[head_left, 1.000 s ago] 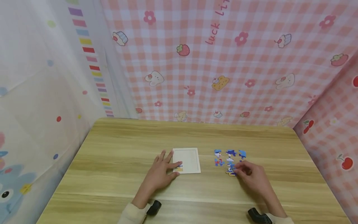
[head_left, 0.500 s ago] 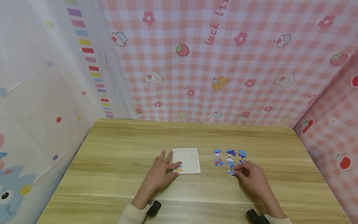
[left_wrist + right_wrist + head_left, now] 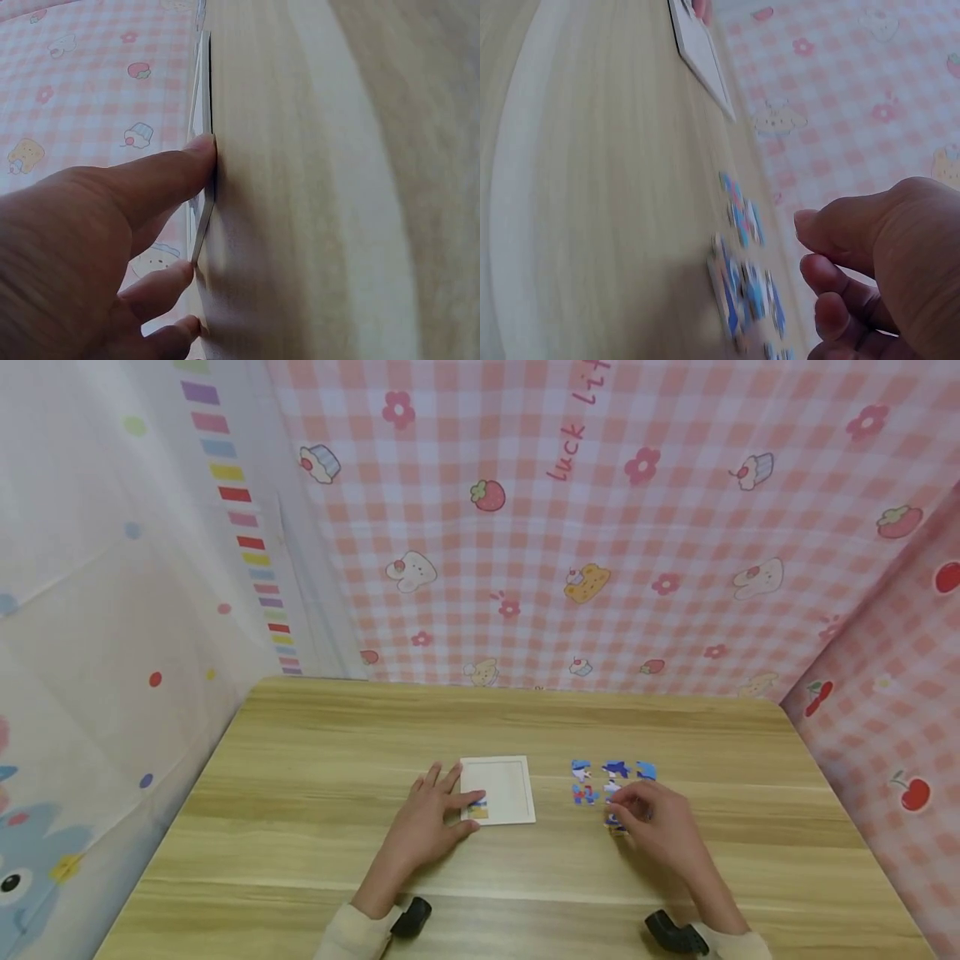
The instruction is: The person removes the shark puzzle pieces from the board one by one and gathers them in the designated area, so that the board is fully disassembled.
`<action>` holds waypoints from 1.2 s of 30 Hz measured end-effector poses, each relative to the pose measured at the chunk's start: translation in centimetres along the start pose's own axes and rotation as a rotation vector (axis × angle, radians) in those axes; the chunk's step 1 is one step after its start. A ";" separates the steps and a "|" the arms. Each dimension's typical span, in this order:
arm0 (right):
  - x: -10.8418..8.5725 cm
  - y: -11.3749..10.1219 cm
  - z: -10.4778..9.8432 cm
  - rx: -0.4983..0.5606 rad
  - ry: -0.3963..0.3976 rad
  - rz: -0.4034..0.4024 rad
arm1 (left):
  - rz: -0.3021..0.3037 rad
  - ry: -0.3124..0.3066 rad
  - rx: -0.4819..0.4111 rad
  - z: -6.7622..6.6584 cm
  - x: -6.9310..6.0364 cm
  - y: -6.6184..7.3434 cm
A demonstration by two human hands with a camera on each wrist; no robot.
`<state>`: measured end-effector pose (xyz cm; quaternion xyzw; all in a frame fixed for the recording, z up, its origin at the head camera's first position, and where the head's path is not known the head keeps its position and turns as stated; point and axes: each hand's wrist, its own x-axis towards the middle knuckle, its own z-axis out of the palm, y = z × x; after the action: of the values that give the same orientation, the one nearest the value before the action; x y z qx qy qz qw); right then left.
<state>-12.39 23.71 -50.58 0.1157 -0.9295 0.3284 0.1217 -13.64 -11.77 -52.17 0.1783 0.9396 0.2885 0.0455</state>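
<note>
My left hand (image 3: pixel 426 822) lies spread at the left side of a white square puzzle tray (image 3: pixel 506 781). Its index finger rests over a blue-and-yellow puzzle piece (image 3: pixel 477 810) in the tray's lower left corner. In the left wrist view the thumb (image 3: pixel 176 176) touches the tray's edge (image 3: pixel 204 90). My right hand (image 3: pixel 660 822) hovers over the loose puzzle pieces (image 3: pixel 616 769), thumb and fingers bent. The right wrist view shows a gap between thumb and index fingertips, with nothing seen in it. This hand hides some pieces in the head view.
Several blue jigsaw pieces (image 3: pixel 584 794) lie in loose rows right of the tray. The wooden table (image 3: pixel 360 727) backs onto a pink checked cloth (image 3: pixel 450 535), with more cloth at both sides. Black wrist cameras (image 3: pixel 412 917) sit on both wrists.
My right hand has moved a little left and up from the lower middle piece, now covering more of the middle pieces. The left hand stays on the tray.
</note>
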 end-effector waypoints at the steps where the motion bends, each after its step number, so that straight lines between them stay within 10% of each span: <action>1: 0.1 -0.2 0.2 0.007 -0.008 -0.003 | 0.001 0.004 -0.004 0.0 0.0 0.0; 36: 3.7 -8.4 9.8 0.244 -0.263 0.020 | -0.007 -0.025 0.059 -0.1 0.2 -0.6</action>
<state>-14.89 10.63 -51.99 0.1624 -0.8916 0.4222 -0.0193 -13.97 -12.18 -52.41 0.1800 0.9477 0.2583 0.0531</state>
